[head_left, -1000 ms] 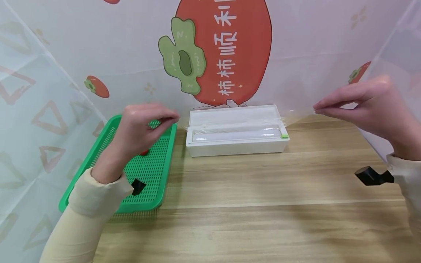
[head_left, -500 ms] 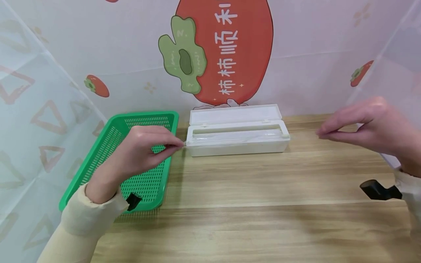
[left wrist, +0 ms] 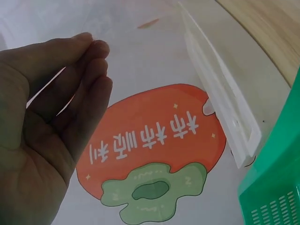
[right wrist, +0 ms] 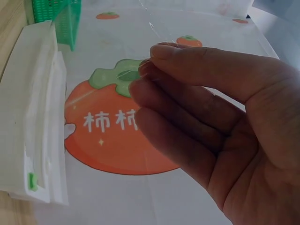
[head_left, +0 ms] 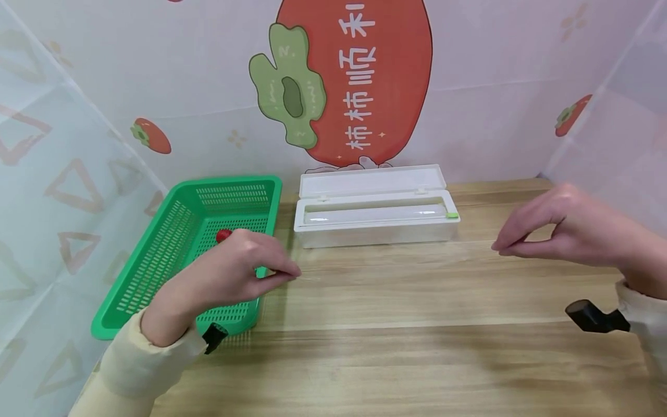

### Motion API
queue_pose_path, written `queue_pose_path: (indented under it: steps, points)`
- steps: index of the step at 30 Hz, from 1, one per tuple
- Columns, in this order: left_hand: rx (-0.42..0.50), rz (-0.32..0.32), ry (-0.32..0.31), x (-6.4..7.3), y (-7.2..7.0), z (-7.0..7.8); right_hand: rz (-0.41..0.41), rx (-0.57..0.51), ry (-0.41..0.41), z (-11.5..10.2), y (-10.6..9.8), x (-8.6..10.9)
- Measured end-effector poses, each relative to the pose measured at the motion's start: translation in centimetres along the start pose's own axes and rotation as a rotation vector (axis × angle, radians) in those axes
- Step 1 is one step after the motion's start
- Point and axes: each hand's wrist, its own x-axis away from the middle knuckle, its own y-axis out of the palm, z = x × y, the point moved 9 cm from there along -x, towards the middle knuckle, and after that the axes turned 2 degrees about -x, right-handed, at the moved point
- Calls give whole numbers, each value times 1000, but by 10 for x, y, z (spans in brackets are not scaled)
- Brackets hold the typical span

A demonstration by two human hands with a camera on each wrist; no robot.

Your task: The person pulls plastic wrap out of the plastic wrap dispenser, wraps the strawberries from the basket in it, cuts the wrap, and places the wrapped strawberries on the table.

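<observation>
Film, transparent: at both hands' fingertips, centre of the frame, outline too faint to trace. Left hand, lower left: thumb and fingertips pinching film, just past right edge of green basket in the frame. Right hand, right side: pinching film, well apart from white box, upper centre, lid raised. Table: narrow strip between basket and box; broad stretch from box's front edge to bottom of the frame.
</observation>
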Motion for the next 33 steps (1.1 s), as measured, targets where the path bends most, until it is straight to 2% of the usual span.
queue_pose_path:
  steps: [4,9,13,17,20,27,33]
  points:
    - [41,-77,-23,0,14,-1,-40,60,34,4,7,4]
    - [49,-154,-75,1,30,-5,-45,67,3,9,21,9]
    - [44,-205,-98,2,43,-6,-81,8,59,19,40,13]
    - [3,-251,-97,2,57,-6,-135,-87,155,32,61,18]
    - [-25,-288,-107,2,66,-7,-166,-122,193,39,71,20]
    - [-61,-328,-115,5,85,-10,-194,-136,195,45,83,24]
    - [-97,-357,-116,3,99,-10,-231,-128,267,53,95,28]
